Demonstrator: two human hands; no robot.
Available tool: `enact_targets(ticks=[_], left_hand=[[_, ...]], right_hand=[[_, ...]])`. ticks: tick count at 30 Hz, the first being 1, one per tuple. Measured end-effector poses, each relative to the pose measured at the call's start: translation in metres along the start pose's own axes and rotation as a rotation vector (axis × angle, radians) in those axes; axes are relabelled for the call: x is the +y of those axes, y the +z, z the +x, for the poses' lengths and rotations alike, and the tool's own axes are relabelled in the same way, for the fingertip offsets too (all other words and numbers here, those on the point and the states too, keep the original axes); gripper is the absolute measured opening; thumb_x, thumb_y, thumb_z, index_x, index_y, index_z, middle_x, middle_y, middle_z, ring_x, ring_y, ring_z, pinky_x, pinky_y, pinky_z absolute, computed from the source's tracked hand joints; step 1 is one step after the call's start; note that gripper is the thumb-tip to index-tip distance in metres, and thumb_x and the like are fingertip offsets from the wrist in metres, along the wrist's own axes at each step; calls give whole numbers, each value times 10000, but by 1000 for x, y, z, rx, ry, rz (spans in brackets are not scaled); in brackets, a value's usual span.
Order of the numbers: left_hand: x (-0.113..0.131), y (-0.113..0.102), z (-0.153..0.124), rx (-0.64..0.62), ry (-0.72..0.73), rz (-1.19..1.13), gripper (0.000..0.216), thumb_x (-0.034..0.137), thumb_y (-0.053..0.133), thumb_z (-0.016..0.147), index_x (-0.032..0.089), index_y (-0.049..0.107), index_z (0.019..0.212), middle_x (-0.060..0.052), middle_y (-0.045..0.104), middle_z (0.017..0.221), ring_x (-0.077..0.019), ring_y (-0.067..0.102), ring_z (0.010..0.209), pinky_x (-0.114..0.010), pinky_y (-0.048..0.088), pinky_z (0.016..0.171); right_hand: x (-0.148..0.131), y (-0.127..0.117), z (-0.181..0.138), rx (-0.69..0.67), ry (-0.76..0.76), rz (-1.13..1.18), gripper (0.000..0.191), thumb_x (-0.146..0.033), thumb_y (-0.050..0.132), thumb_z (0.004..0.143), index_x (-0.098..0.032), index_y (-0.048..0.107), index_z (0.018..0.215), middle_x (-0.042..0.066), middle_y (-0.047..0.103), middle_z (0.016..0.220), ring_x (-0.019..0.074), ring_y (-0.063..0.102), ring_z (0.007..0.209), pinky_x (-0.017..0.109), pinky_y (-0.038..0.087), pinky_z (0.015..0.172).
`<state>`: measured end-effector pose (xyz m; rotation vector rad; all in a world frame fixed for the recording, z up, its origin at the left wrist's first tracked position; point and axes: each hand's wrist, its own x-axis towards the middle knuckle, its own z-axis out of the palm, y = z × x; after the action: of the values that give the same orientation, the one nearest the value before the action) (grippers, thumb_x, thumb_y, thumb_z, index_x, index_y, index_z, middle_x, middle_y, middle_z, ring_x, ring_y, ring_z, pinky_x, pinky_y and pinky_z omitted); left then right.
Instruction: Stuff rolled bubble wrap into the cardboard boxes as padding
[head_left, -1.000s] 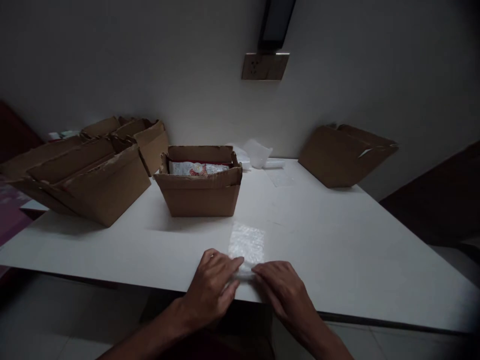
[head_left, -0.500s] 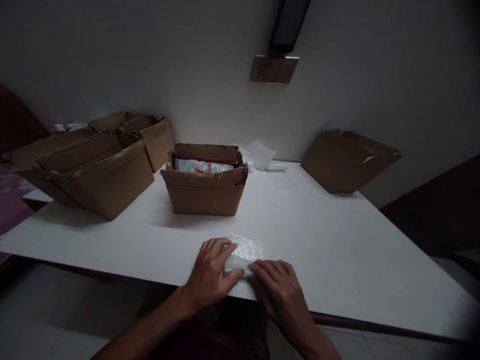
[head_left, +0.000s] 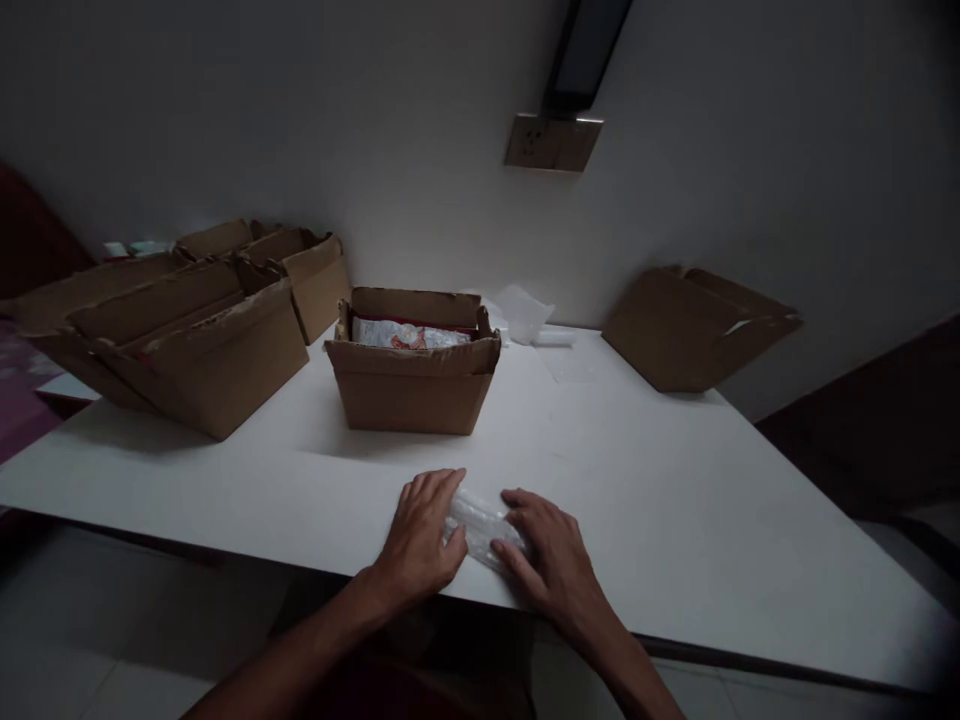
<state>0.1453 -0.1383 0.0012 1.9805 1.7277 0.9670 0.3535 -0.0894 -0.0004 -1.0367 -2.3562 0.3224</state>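
Observation:
A small roll of clear bubble wrap (head_left: 480, 524) lies near the front edge of the white table (head_left: 675, 500). My left hand (head_left: 420, 535) presses on its left end with fingers laid over it. My right hand (head_left: 547, 555) holds its right end, fingers curled on the wrap. The sheet is rolled up into a narrow bundle between both hands. Behind them stands an open cardboard box (head_left: 414, 365) with white and red packets (head_left: 405, 335) inside.
Several open cardboard boxes (head_left: 180, 325) crowd the table's left rear. A flattened box (head_left: 694, 325) leans on the wall at the right rear. Clear plastic bags (head_left: 525, 315) lie by the wall. A wall socket (head_left: 551, 143) is above.
The flat bubble wrap sheet has been rolled away from me into a narrow bundle. Both hands moved forward over it. The camera view shifted slightly.

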Motion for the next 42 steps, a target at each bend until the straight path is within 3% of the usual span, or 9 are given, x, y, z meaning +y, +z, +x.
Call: enact_targets(ticks=[9,12,16,19,23,26,29,35,42], left_hand=[[5,-11,-4,-186,32,-268,798,48,496,641,156,436,1429,-110,634,1263,-236,583,1119,-407,453,1031],[1,-19,-2,-141,219,-244,770,72,548,675,206,423,1423,-97,643,1244,-237,606,1086,-409,484,992],[-5,-73,24,320,478,-65,691,224,663,772,219,399,1410,-132,601,1239,-302,546,1199,-472,456,1020],[-15,-122,57,723,421,236,652,158,609,825,226,379,1431,-146,519,1358,-337,419,1355,-530,365,1095],[-34,-140,86,873,379,375,559,43,530,804,199,463,1337,-111,621,1161,-298,527,1228,-518,398,1064],[-44,-128,84,900,439,321,523,29,517,780,210,504,1270,-66,650,1004,-251,583,1069,-502,432,1032],[-47,-119,78,921,461,291,555,22,520,773,219,492,1290,-57,665,1004,-243,585,1068,-509,427,1039],[-52,-120,78,904,463,273,518,26,524,803,210,504,1288,-68,671,1026,-251,579,1115,-509,425,1048],[-60,-124,83,983,373,243,656,113,581,844,245,370,1450,-123,533,1321,-282,485,1283,-477,411,1074]], right_hand=[[-14,-24,5,-202,141,235,501,-412,554,900,-214,494,1357,113,690,1132,231,675,970,381,567,834],[-13,-35,18,-238,19,177,310,-389,575,903,-250,643,1172,80,729,999,224,689,891,373,585,787],[-20,-75,55,-52,-137,86,201,-421,575,912,-269,705,935,62,741,837,215,693,714,322,589,604],[-35,-116,98,162,-140,-21,262,-514,615,872,-279,695,955,51,744,833,176,639,537,257,476,383],[-60,-144,174,312,-199,-122,310,-541,609,873,-272,702,997,62,722,984,187,669,714,254,477,460],[-73,-130,233,208,-322,-171,270,-473,594,896,-249,739,933,61,708,968,186,659,779,284,492,600],[-79,-99,280,-132,-365,-323,180,-298,604,884,-241,749,795,29,704,807,153,623,671,266,419,585],[-85,-39,315,-599,-340,-424,171,-133,637,766,-239,720,660,-10,697,638,135,610,589,234,341,536],[-86,-40,319,-540,-369,-336,92,-190,695,761,-263,746,738,-8,735,706,147,647,618,233,414,572]])
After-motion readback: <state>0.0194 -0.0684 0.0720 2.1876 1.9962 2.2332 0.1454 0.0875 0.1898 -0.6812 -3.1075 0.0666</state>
